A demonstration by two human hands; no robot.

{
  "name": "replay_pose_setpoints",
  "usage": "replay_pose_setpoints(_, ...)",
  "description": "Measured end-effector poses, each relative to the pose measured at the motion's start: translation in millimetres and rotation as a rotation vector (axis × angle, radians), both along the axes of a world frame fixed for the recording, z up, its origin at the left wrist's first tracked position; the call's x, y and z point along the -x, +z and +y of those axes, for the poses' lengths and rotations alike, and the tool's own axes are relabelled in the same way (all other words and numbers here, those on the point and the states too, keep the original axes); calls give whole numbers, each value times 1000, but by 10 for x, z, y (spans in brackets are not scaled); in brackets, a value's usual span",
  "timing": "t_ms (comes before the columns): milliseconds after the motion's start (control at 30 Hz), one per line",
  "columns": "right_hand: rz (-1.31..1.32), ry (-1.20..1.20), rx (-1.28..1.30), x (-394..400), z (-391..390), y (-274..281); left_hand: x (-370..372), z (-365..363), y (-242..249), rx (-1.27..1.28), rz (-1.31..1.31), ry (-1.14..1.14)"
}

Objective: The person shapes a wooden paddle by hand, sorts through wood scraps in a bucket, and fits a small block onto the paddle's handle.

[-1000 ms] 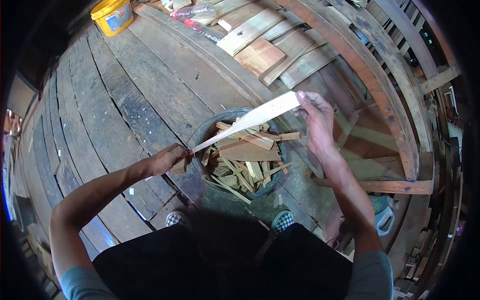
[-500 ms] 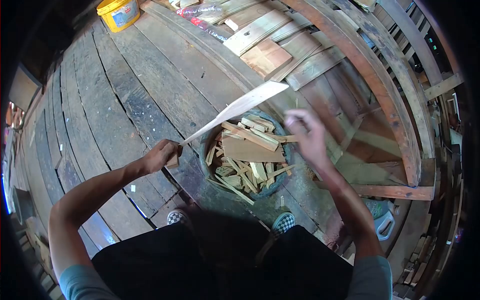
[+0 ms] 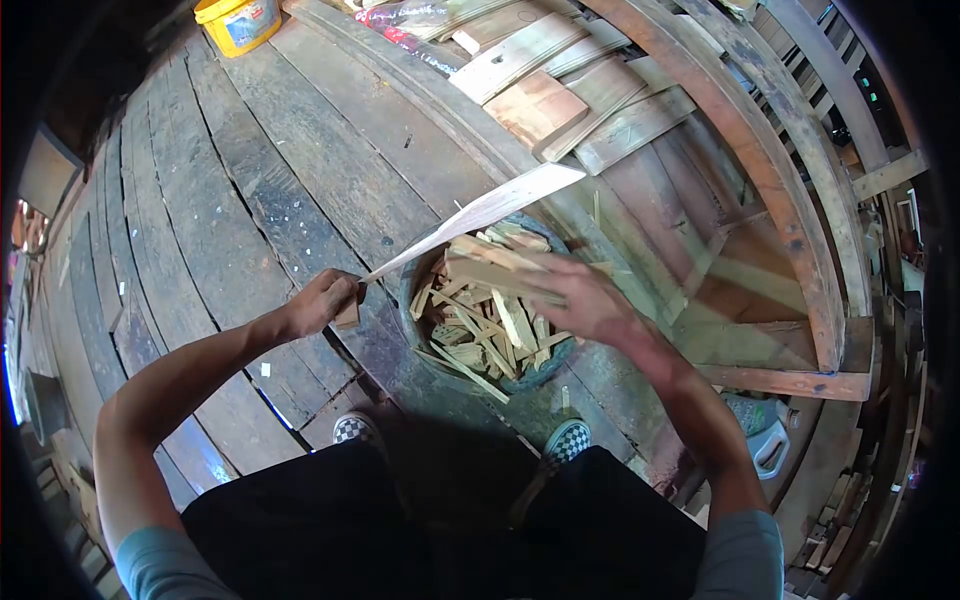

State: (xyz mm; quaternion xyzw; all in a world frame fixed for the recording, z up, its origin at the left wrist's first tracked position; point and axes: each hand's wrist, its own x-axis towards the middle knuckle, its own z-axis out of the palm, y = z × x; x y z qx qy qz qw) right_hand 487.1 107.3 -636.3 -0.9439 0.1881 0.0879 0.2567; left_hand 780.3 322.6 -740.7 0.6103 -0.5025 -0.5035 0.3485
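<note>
My left hand is wrapped round the handle end of a handsaw, whose pale blade points up and right over a round tub. Wood offcuts and sticks fill the tub. Above its right side, my right hand is blurred by motion, fingers pointing left beside a flat brown piece of wood. Its fingertips overlap the wood, and a firm grip cannot be made out.
Loose boards lie beyond the tub. A curved wooden frame stands at the right, with a plastic jug below it. A yellow bucket sits at the top left on the plank floor.
My right hand has moved left and down to the wood over the tub. The flat brown piece has shifted up and is blurred. My left hand and the saw are nearly unmoved.
</note>
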Motion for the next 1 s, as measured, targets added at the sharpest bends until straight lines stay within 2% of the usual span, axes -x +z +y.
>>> replay_pose_setpoints(33,0,0,0,-19,-62,-22,-1,5,14,-22,7,13)
replay_pose_setpoints(100,-209,1,-117,-37,-177,-56,9,-9,10,-39,17,18)
replay_pose_setpoints(200,-263,10,-114,-68,-186,18,0,-10,34,-44,11,13)
replay_pose_setpoints(433,-175,-132,-123,-67,-191,63,-23,3,-43,-4,-9,9)
replay_pose_setpoints(567,-216,-124,-153,-49,-207,69,-4,5,-20,-47,-5,47)
replay_pose_setpoints(733,-116,46,16,-12,-192,0,-7,-18,-39,-4,27,23)
replay_pose_setpoints(800,-141,34,33,-42,-14,5,-3,-32,-4,30,45,11)
replay_pose_setpoints(867,-398,156,402,-94,178,7,1,-60,20,19,-3,17)
replay_pose_setpoints(1000,-448,317,328,-168,571,-155,1,-58,4,-9,50,10)
